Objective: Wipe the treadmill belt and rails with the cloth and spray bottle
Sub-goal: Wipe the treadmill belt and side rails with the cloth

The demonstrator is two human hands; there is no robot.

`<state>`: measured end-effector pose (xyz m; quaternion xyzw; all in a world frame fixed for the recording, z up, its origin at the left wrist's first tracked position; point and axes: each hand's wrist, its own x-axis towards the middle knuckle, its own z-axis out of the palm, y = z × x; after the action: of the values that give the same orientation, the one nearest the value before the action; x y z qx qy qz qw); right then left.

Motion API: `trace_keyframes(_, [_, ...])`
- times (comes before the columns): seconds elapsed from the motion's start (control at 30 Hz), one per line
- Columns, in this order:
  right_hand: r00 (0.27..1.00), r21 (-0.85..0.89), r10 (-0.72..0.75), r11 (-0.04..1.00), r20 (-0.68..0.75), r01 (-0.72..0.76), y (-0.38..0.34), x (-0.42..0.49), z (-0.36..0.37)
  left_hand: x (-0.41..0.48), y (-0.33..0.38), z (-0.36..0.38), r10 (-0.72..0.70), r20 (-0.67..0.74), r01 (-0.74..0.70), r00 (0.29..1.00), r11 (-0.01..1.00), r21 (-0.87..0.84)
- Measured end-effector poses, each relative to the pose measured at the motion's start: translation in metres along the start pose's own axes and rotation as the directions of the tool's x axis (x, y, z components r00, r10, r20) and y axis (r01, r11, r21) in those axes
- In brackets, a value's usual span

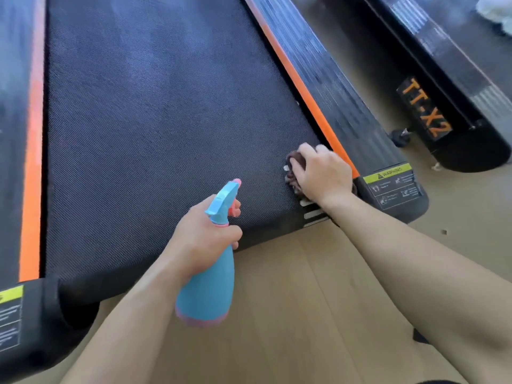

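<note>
The black treadmill belt (pixel 155 112) fills the upper left of the head view, flanked by a left rail (pixel 16 134) and a right rail (pixel 340 106), each with an orange strip. My left hand (pixel 205 242) grips the neck of a blue spray bottle (pixel 207 289) with pink trim, its nozzle over the belt's rear edge. My right hand (pixel 321 173) holds a dark bunched cloth (pixel 295 167) down on the belt's rear right corner, beside the orange strip. Most of the cloth is hidden under the hand.
A second black treadmill marked TT-X2 (pixel 426 109) lies at the right, with a white rag (pixel 496 9) on it at the top corner. Pale wooden floor (pixel 299 300) runs behind the belt's end. Yellow warning labels (pixel 388 173) sit on the rail ends.
</note>
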<state>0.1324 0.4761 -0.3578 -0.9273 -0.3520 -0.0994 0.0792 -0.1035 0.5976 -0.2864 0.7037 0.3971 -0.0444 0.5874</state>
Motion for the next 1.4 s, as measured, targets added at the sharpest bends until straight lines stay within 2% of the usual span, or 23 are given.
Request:
trace_keyframes(0.1, [0.991, 0.005, 0.135, 0.991, 0.02, -0.135, 0.003, 0.027, 0.006, -0.004, -0.001, 0.002, 0.011, -0.004, -0.011, 1.0, 1.0, 0.007])
trace_keyframes(0.17, [0.986, 0.049, 0.164, 0.985, -0.012, -0.163, -0.002, 0.015, 0.003, -0.007, -0.003, 0.001, 0.019, 0.001, -0.019, 1.0, 1.0, 0.019])
trace_keyframes(0.33, [0.987, 0.131, -0.162, 0.978, -0.009, 0.162, -0.031, -0.072, -0.005, -0.015, -0.005, -0.015, 0.028, 0.002, -0.028, 1.0, 0.998, 0.053])
trace_keyframes(0.4, [0.978, 0.122, -0.209, 0.97, -0.025, 0.21, -0.025, -0.064, -0.006, -0.018, -0.008, -0.021, 0.019, -0.013, -0.019, 1.0, 0.998, 0.058])
trace_keyframes(0.47, [0.993, 0.121, -0.12, 0.985, -0.017, 0.121, -0.018, -0.037, -0.002, -0.02, -0.01, -0.025, 0.019, -0.021, -0.018, 1.0, 0.997, 0.076])
trace_keyframes(0.57, [0.994, 0.117, 0.107, 0.988, -0.004, -0.106, -0.018, -0.001, 0.008, -0.021, -0.014, -0.027, 0.024, -0.018, -0.023, 1.0, 0.998, 0.064])
trace_keyframes(0.63, [0.991, 0.089, 0.134, 0.987, -0.01, -0.132, -0.027, -0.001, 0.007, -0.024, -0.015, -0.03, 0.028, -0.014, -0.027, 0.999, 0.998, 0.056])
trace_keyframes(0.7, [0.998, 0.08, 0.059, 0.995, -0.009, -0.058, -0.036, -0.016, 0.002, -0.028, -0.015, -0.035, 0.027, -0.009, -0.026, 1.0, 0.997, 0.076])
trace_keyframes(0.77, [0.996, 0.09, -0.095, 0.991, -0.003, 0.095, -0.054, -0.039, -0.003, -0.031, -0.016, -0.041, 0.004, -0.027, -0.001, 1.0, 0.994, 0.11])
trace_keyframes(0.83, [0.964, 0.145, -0.266, 0.954, 0.015, 0.261, -0.073, -0.063, -0.005, -0.033, -0.018, -0.044, -0.015, -0.043, 0.02, 0.999, 0.991, 0.136])
trace_keyframes(0.9, [0.936, 0.128, -0.352, 0.928, -0.004, 0.35, -0.076, -0.061, -0.003, -0.034, -0.018, -0.045, -0.016, -0.063, 0.025, 0.998, 0.989, 0.148])
trace_keyframes(0.93, [0.947, 0.121, -0.321, 0.941, 0.012, 0.317, -0.073, -0.05, -0.003, -0.034, -0.018, -0.044, -0.012, -0.06, 0.021, 0.998, 0.99, 0.143])
trace_keyframes(1.0, [0.992, 0.127, -0.111, 0.987, 0.064, 0.102, -0.064, -0.02, -0.004, -0.034, -0.019, -0.042, -0.009, -0.045, 0.015, 0.999, 0.99, 0.137])
trace_keyframes(1.07, [0.992, 0.112, 0.091, 0.989, 0.091, -0.101, -0.056, 0.003, -0.001, -0.034, -0.021, -0.041, 0.003, -0.044, 0.003, 0.999, 0.99, 0.14])
trace_keyframes(1.13, [0.991, 0.092, 0.117, 0.988, 0.065, -0.123, -0.064, 0.001, 0.0, -0.034, -0.023, -0.041, 0.011, -0.032, -0.006, 0.999, 0.991, 0.135])
trace_keyframes(1.27, [0.995, 0.15, -0.093, 0.985, 0.031, 0.088, -0.084, -0.052, -0.005, -0.034, -0.023, -0.039, 0.038, 0.012, -0.039, 0.999, 0.992, 0.121])
trace_keyframes(1.37, [0.948, 0.168, -0.313, 0.939, 0.056, 0.3, -0.073, -0.068, -0.008, -0.031, -0.018, -0.034, 0.04, 0.009, -0.04, 0.999, 0.992, 0.121])
trace_keyframes(1.4, [0.941, 0.14, -0.335, 0.935, 0.054, 0.325, -0.063, -0.062, -0.008, -0.031, -0.016, -0.031, 0.046, 0.017, -0.048, 0.999, 0.993, 0.109])
